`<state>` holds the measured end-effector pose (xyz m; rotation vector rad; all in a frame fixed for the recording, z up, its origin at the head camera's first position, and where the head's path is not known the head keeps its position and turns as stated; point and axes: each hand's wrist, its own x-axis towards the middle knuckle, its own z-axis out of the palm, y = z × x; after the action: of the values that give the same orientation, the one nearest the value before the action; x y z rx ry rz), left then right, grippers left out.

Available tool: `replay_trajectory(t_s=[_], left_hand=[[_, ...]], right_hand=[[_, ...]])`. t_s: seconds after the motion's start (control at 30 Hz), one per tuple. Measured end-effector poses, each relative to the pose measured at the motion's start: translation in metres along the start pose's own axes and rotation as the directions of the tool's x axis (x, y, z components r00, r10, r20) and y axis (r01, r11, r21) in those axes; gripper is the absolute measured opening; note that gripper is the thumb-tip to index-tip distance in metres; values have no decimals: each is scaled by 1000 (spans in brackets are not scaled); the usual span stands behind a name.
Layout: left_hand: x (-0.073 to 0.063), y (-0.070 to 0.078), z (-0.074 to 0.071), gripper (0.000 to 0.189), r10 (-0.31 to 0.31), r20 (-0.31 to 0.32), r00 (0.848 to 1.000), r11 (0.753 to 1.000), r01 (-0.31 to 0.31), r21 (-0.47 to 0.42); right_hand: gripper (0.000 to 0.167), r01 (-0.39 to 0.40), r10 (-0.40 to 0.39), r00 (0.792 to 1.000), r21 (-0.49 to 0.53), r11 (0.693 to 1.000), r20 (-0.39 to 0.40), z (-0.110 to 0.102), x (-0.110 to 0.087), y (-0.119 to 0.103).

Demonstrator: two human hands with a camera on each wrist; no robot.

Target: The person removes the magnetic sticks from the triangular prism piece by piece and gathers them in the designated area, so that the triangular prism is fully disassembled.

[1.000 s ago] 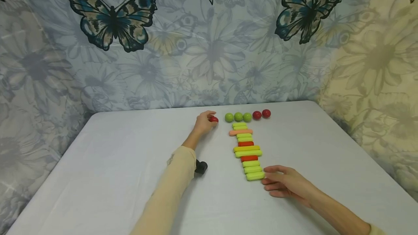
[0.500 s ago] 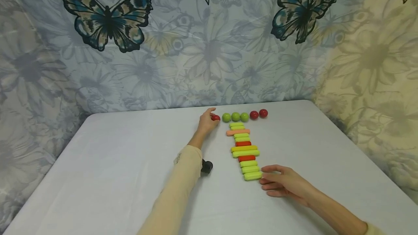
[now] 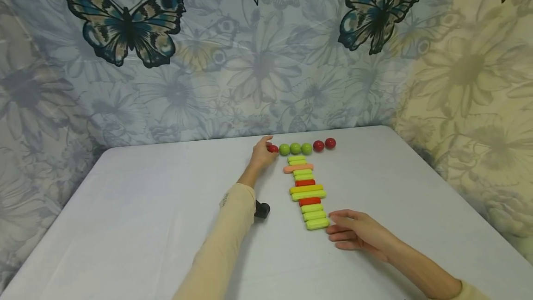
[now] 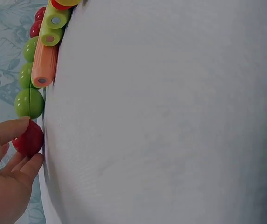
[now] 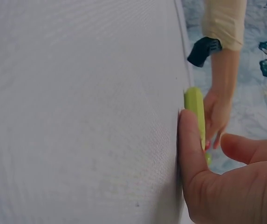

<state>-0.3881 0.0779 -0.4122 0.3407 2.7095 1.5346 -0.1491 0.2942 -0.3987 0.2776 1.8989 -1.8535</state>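
My left hand (image 3: 260, 157) pinches a red ball (image 4: 29, 139) between thumb and fingers at the left end of a row of balls. Right beside it sits a green ball (image 4: 29, 103), the first of three green balls (image 3: 295, 148), followed by two red balls (image 3: 324, 144). A column of ribbed sticks runs from below the row toward me: mostly light green, with an orange stick (image 3: 298, 168), a yellow stick (image 3: 306, 189) and two red ones. Beside the nearest green stick (image 3: 318, 224), my right hand (image 3: 360, 231) rests with fingers loosely extended, its fingertips at the stick's right end.
A white-covered table (image 3: 137, 216) carries everything. Behind its far edge hangs a cloth (image 3: 266, 73) printed with flowers and butterflies. A black device (image 3: 262, 209) is worn at the left wrist, by the cuff of the cream sleeve (image 3: 225, 226).
The left hand has slid the red ball rightward up to the leftmost green ball, closing the gap between them. The right hand stays beside the nearest stick; the head view has turned slightly.
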Motion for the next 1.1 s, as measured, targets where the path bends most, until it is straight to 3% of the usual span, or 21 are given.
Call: replay_trajectory(t_s=[0.83, 1.0, 1.1], left_hand=[[-1, -5, -4, 60, -33, 3, 999, 999, 33, 8], [-2, -5, -5, 62, -14, 7, 1000, 1000, 14, 5], [-2, -6, -8, 64, 7, 23, 1000, 1000, -7, -17]], right_hand=[[56, 15, -18, 999, 58, 998, 49, -1, -1, 1], [56, 12, -14, 999, 54, 998, 46, -1, 0, 1], [61, -8, 8, 1000, 35, 999, 4, 0, -1, 0]])
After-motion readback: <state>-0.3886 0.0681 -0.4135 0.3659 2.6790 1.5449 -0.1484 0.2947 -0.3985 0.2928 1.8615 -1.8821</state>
